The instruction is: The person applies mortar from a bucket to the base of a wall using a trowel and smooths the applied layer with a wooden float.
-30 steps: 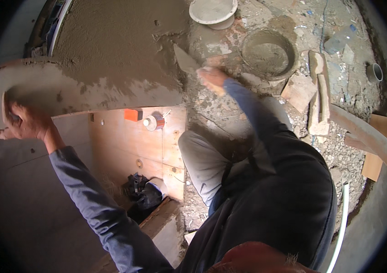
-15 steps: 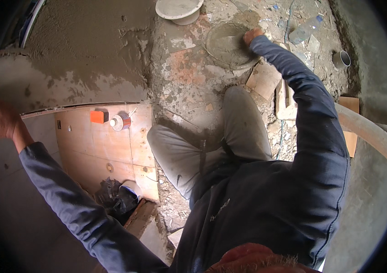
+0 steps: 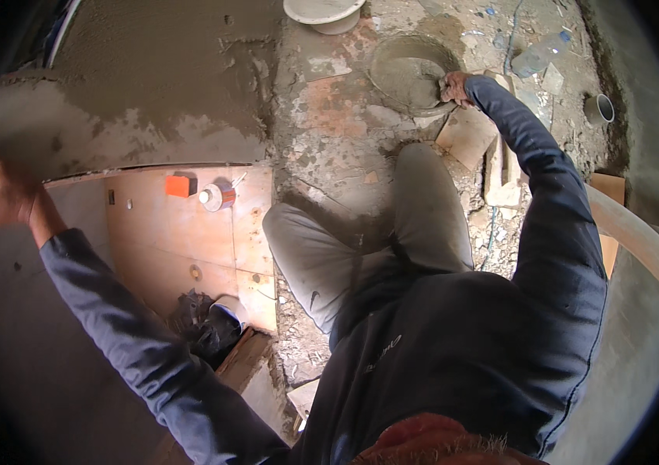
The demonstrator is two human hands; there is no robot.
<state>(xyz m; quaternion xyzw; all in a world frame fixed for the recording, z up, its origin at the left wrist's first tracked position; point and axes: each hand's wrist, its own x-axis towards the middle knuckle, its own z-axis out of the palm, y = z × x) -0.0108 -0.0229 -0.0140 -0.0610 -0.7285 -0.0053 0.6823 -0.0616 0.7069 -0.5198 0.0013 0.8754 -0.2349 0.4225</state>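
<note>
My left hand (image 3: 5, 194) is at the far left, at the edge of the cement-coated slab (image 3: 136, 108), gripping a flat tool mostly hidden by the hand and the dark rim of the picture. My right hand (image 3: 457, 89) is closed on the trowel at the right side of a round basin (image 3: 395, 66) of wet grey mortar; the blade is mostly hidden down in the basin. A pale shallow basin (image 3: 322, 12) stands above it at the top.
A plywood-lined recess (image 3: 174, 263) holds an orange block (image 3: 181, 186), a can (image 3: 217, 198) and black bags (image 3: 217, 341). Rubble, broken tiles (image 3: 461, 136), a plastic bottle (image 3: 539, 58), a pipe piece (image 3: 599, 110) and a curved board (image 3: 632, 232) lie at the right.
My right hand has gone from the slab's edge rightward into the mortar basin with the trowel. My left hand stays at the far-left edge. The view has shifted a little.
</note>
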